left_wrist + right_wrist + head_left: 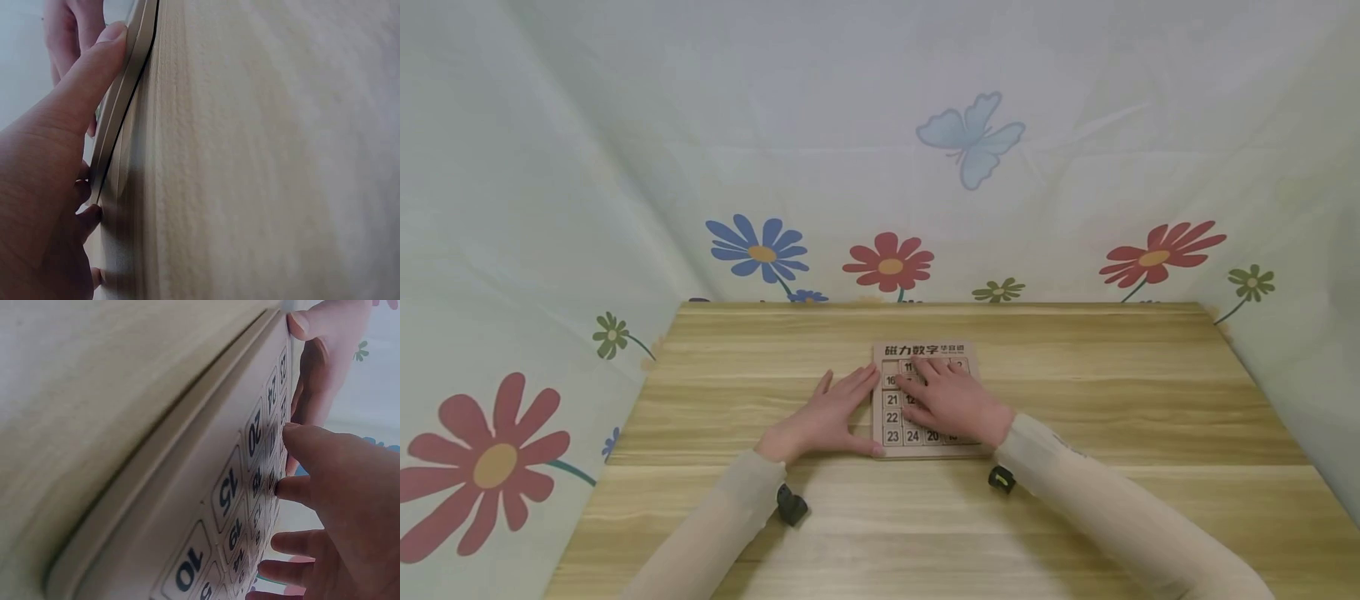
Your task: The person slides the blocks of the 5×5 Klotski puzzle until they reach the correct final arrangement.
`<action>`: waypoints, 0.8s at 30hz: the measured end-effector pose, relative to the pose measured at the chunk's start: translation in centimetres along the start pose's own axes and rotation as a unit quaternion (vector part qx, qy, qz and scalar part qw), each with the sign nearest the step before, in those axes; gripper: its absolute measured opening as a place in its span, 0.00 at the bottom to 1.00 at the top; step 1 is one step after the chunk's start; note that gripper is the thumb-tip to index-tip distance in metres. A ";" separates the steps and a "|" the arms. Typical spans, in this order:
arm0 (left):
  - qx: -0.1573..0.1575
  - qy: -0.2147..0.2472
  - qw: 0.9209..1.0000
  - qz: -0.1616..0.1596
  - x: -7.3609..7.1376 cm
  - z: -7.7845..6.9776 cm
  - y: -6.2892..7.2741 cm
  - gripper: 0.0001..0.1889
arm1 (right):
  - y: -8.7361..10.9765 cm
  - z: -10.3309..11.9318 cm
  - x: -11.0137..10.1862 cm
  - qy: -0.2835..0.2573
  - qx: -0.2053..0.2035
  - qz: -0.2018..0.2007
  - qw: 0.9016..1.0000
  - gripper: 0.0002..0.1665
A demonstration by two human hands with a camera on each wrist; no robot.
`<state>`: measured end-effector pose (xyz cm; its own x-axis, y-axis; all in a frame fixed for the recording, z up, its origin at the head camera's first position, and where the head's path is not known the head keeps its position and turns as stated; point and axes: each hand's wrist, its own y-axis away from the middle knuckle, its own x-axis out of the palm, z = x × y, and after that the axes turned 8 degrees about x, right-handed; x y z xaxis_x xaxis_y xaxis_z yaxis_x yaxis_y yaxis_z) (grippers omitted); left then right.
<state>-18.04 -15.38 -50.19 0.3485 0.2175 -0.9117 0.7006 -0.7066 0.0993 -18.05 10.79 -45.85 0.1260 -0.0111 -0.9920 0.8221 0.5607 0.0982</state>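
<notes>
A wooden number sliding puzzle [925, 452] lies flat on the table, with Chinese lettering along its top. Its numbered tiles sit in rows, and a tile-free slot [891, 367] shows at the upper left. My left hand [827, 421] steadies the puzzle's left side, fingertips along the edge and thumb at the lower left corner. In the left wrist view the thumb [94, 69] presses against the frame's side. Over the tiles lies my right hand [958, 404], fingers extended and covering several numbers. The right wrist view shows its fingertips on the tiles beyond the 20 tile [254, 434].
The wood-grain table [1075, 358] extends around the puzzle on all sides. Behind it hangs a pale cloth [820, 125] printed with flowers and a butterfly. Small black devices sit at the left wrist [792, 505] and right wrist [1002, 479].
</notes>
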 end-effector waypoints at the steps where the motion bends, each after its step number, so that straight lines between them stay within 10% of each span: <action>1: 0.000 0.000 1.000 0.000 0.0 0.0 0.0 0.68 | 0.1 0.0 0.1 0.000 -0.002 0.000 1.000 0.36; 24: 0.011 0.007 1.000 -0.006 -0.2 -0.1 0.1 0.69 | 0.2 -1.9 0.6 0.004 0.027 -0.004 1.000 0.41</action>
<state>-17.99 -15.38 -49.92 0.3493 0.2363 -0.9067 0.6909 -0.7186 0.0789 -18.87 12.53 -46.57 0.1151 -0.0092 -0.9933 0.8519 0.5153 0.0939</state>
